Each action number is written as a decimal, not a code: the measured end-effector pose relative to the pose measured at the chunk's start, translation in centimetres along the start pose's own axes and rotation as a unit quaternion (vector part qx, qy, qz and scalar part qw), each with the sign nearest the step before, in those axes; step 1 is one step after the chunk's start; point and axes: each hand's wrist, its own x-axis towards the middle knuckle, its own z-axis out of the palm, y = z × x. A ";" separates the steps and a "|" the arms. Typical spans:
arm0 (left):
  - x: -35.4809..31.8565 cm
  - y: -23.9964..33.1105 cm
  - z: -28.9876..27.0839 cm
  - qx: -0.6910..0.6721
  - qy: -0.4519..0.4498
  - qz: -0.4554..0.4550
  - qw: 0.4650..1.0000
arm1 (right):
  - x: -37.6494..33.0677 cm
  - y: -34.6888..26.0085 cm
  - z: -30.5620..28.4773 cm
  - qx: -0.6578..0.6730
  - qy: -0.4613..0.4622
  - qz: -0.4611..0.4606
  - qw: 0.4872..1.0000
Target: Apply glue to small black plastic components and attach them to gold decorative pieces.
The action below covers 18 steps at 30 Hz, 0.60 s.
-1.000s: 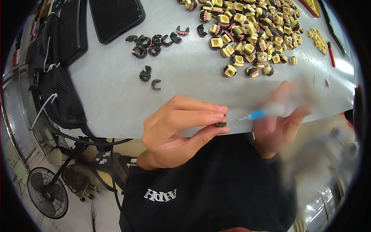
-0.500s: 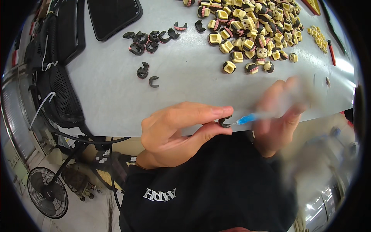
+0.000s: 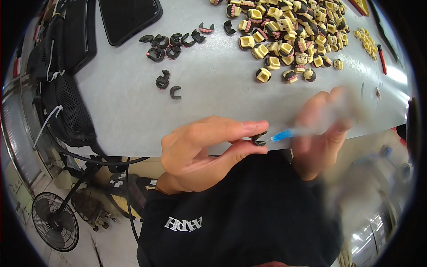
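Here the left hand [image 3: 202, 151] pinches one small black C-shaped core piece [image 3: 258, 139] between thumb and forefinger, its grip closed firmly on it, just off the near edge of the pale grey surface [image 3: 222, 98] and over the person's dark shirt. The right hand [image 3: 322, 131], blurred by motion, has its grip closed on a thin applicator with a blue tip [image 3: 282, 135], and that tip touches or nearly touches the held piece; I cannot tell which. Judging from how things lie, the work seems partly through: far across the surface from the held piece sits a big heap of assembled cream-and-black parts [image 3: 289, 35], too many and too overlapped to count exactly, certainly several dozen, and beyond it to the right a smaller cluster of cream bits [image 3: 367, 40]. Up and to the left of the held piece lie the loose black cores [image 3: 173, 42], about nine or ten that I can separate, two of them [image 3: 168, 85] apart and nearer. These look like the stock yet to be handled, so roughly ten remain against a much larger finished pile. A black tray [image 3: 126, 15] lies at the surface's far left corner, and one floor fan [image 3: 55, 220] stands below.
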 end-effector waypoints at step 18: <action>0.1 -0.1 -0.2 0.008 0.000 0.004 1.000 | -0.2 0.2 -0.3 0.055 0.023 -0.003 0.998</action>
